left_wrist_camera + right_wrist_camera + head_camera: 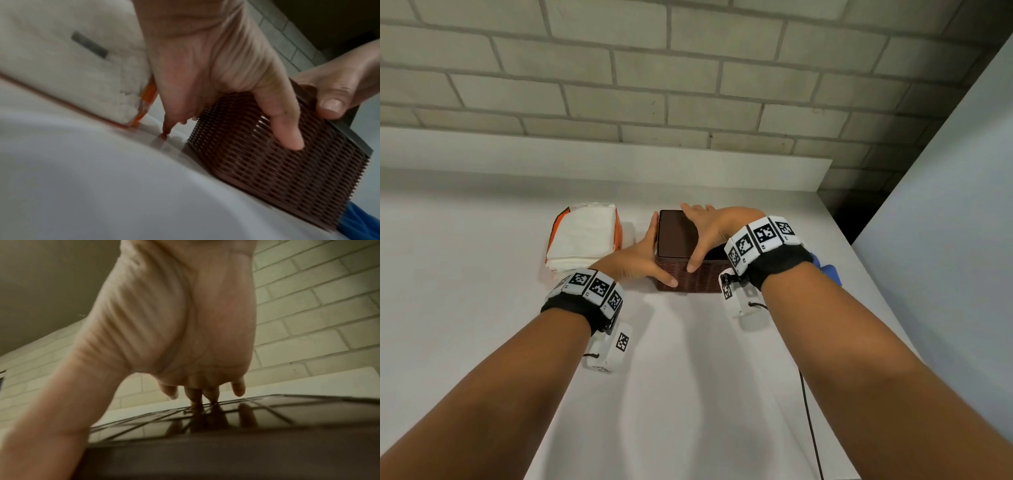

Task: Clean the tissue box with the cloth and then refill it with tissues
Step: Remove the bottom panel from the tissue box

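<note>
A brown woven tissue box (688, 282) with a dark glossy lid (674, 233) stands on the white counter (688, 359). My left hand (649, 255) holds the box's left side, thumb on the woven front (267, 170). My right hand (705, 229) spans the lid, thumb at its near edge and fingers over the far edge. In the right wrist view the fingertips (238, 389) touch the lid (267, 415). A pack of white tissues (582, 236) in an orange wrapper lies left of the box. A blue cloth (828, 270) lies right of it, mostly hidden behind my right wrist.
A brick wall (688, 85) and a low white ledge (619, 161) close off the back of the counter. A white panel (945, 205) rises at the right. A black cable (811, 428) runs down the counter under my right forearm.
</note>
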A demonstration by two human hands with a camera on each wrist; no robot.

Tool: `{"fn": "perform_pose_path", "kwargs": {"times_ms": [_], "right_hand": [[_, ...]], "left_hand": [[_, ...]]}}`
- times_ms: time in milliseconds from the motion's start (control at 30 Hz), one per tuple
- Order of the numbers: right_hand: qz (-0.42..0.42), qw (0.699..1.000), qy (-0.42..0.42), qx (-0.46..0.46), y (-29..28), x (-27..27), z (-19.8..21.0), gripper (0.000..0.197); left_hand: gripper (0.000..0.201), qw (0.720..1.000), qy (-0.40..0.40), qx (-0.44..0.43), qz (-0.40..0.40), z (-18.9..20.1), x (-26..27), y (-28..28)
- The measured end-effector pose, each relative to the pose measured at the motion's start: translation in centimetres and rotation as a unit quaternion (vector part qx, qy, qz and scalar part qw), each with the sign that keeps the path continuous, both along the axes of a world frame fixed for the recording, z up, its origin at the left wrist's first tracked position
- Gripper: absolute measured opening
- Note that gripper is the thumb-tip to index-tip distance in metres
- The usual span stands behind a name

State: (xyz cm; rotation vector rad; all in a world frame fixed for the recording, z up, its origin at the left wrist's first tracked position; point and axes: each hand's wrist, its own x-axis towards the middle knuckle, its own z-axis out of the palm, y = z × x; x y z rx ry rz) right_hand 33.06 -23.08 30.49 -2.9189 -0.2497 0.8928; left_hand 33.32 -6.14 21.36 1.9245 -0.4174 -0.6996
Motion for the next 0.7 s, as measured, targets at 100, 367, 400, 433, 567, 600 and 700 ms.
{"fn": "perform_pose_path", "kwargs": {"times_ms": [100, 367, 400, 433, 567, 600, 700], "right_hand": [[0.016, 1.0, -0.016, -0.018, 0.19, 0.15, 0.01, 0.135], [0.037, 0.998, -0.04, -0.041, 0.67, 0.54, -0.44, 0.134], [0.042, 0.998, -0.042, -0.037, 0.69, 0.55, -0.55, 0.134], [0.046, 0.997, -0.045, -0.034, 0.74, 0.6, -0.59, 0.134], [0.048, 0.997, -0.052, -0.019, 0.86, 0.62, -0.34, 0.13], [0.049, 0.997, -0.055, -0.015, 0.86, 0.53, -0.34, 0.129], [0.049, 0.997, -0.063, -0.001, 0.81, 0.26, -0.35, 0.127]], "left_hand": [[0.144, 1.0, -0.001, -0.028, -0.013, -0.24, 0.27, -0.13], [0.13, 0.998, -0.025, -0.055, -0.017, -0.64, 0.47, -0.15], [0.128, 0.998, -0.027, -0.062, -0.017, -0.69, 0.51, -0.16], [0.128, 0.997, -0.027, -0.068, -0.017, -0.82, 0.66, -0.11], [0.132, 0.998, -0.025, -0.061, -0.023, -0.83, 0.9, 0.16], [0.134, 0.998, -0.028, -0.058, -0.024, -0.8, 0.9, 0.2], [0.134, 0.998, -0.033, -0.053, -0.025, -0.89, 0.99, 0.2]]}}
